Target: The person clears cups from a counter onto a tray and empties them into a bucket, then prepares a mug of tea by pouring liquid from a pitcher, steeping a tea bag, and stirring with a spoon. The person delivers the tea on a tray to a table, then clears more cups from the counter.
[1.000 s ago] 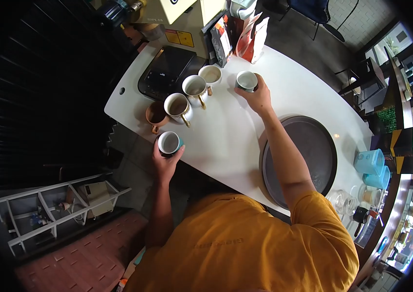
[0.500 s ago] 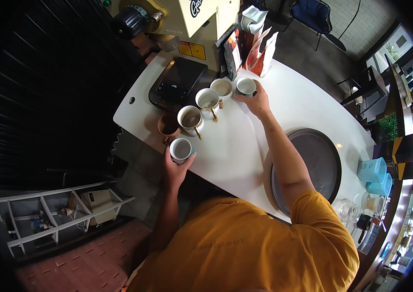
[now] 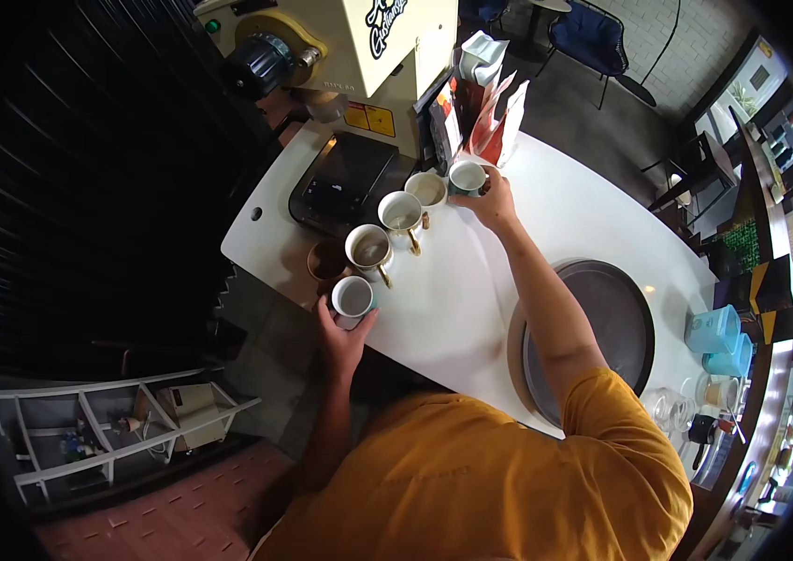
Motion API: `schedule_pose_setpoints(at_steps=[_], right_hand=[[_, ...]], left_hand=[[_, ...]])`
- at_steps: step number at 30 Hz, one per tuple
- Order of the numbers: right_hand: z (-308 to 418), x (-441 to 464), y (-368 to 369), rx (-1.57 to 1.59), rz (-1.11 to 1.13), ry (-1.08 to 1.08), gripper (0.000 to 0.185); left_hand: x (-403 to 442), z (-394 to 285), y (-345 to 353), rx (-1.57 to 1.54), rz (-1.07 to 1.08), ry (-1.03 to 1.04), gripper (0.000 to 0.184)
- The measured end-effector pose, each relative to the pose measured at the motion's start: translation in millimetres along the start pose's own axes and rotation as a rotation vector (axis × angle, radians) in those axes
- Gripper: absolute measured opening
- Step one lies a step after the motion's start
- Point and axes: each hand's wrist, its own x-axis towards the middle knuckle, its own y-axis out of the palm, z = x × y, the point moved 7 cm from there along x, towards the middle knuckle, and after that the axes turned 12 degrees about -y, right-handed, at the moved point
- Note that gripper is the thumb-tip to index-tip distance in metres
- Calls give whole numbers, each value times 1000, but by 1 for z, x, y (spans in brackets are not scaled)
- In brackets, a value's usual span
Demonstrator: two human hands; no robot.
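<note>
My left hand (image 3: 342, 338) is wrapped round a cup with a white inside (image 3: 353, 297) at the near edge of the table. Close beside that cup is a brown cup (image 3: 326, 262). My right hand (image 3: 497, 200) grips another cup, white inside (image 3: 468, 175), just in front of the bags. Between my hands runs a slanting row: a white mug with a gold handle (image 3: 368, 247), a second gold-handled white mug (image 3: 400, 212) and a beige cup (image 3: 426, 190). My fingers partly cover the outsides of both held cups.
Behind the cups stand a black scale-like plate (image 3: 345, 178) and a cream machine (image 3: 359, 47). Upright bags (image 3: 499, 122) are at the back. A round dark tray (image 3: 602, 327) lies under my right forearm. Blue containers (image 3: 714, 329) and glass jars (image 3: 668, 407) are at the right.
The camera view has tilted slightly upward. Against the row, both held cups have shifted a little away from me, the left one closer to the brown cup. Both hands keep their grip.
</note>
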Motion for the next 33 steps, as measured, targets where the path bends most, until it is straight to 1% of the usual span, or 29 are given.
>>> schedule_pose_setpoints(at_steps=[1,2,3,5,7,8,10,11,12,13,14,15,16,17,18,19,20,22,23,24,26,27,28,29,30,31,32,33], right_hand=[[3,-2,-4,-43,-30,-1,89],[4,-4,-5,-45,-35,-5,89],[3,-6,-3,-56,-39,-14,93],[0,-13,-1,-84,-26,-68,105],[7,-25,-8,-92,-19,-47,107],[8,-31,-12,-100,-5,-23,109],[11,-45,-28,-97,-24,-18,106],[9,-52,-39,-106,-47,-33,103],[6,-62,-51,-116,-70,-42,100],[7,-72,-66,-154,-107,-89,92],[5,-84,-80,-169,-145,-84,83],[3,-95,-95,-216,-156,-62,77],[0,-107,-109,-264,-168,-39,70],[-4,-119,-123,-271,-181,-11,70],[-6,-132,-140,-317,-238,-16,62],[-7,-147,-155,-367,-296,-18,55],[-13,-162,-168,-379,-314,15,55],[-15,-197,-200,-474,-437,3,48],[-19,-216,-212,-546,-440,72,47],[-22,-236,-226,-566,-463,109,47],[-21,-277,-253,-868,-488,229,49],[-25,-296,-266,-909,-503,282,50],[-29,-315,-278,-946,-513,330,52],[-33,-331,-288,-971,-511,375,58],[-37,-344,-295,-972,-513,386,58],[-44,-356,-300,-961,-509,440,61],[-52,-367,-304,-947,-504,485,64],[-62,-375,-303,-882,-454,485,69]], left_hand=[[2,3,-1,29,-38,14,78],[2,7,-1,25,-37,20,78],[2,8,0,35,-21,-8,78],[0,6,1,42,-4,-30,78],[-6,-5,0,29,-60,73,83],[-9,-7,-1,27,-56,75,83],[-24,-36,-11,211,-188,158,89],[-29,-44,-13,195,-221,209,89],[-33,-51,-12,204,-203,202,89],[-38,-63,-14,208,-231,217,85],[-43,-74,-14,211,-256,237,81],[-46,-81,-10,188,-222,268,71],[-46,-82,-3,194,-193,266,71],[-48,-87,7,199,-140,312,68],[-51,-92,19,202,-85,359,64],[-57,-101,35,205,-24,360,59],[-61,-103,53,218,47,330,54],[-71,-97,97,237,248,289,49],[-78,-92,121,293,366,214,46],[-85,-91,138,291,413,221,46],[-107,-83,179,482,612,251,45],[-116,-80,194,530,666,231,49],[-123,-82,207,530,690,237,49],[-130,-80,220,549,736,187,53],[-137,-77,232,570,775,134,56],[-140,-86,241,573,679,409,63],[-136,-70,254,571,755,221,64],[-136,-67,260,575,743,116,64]])
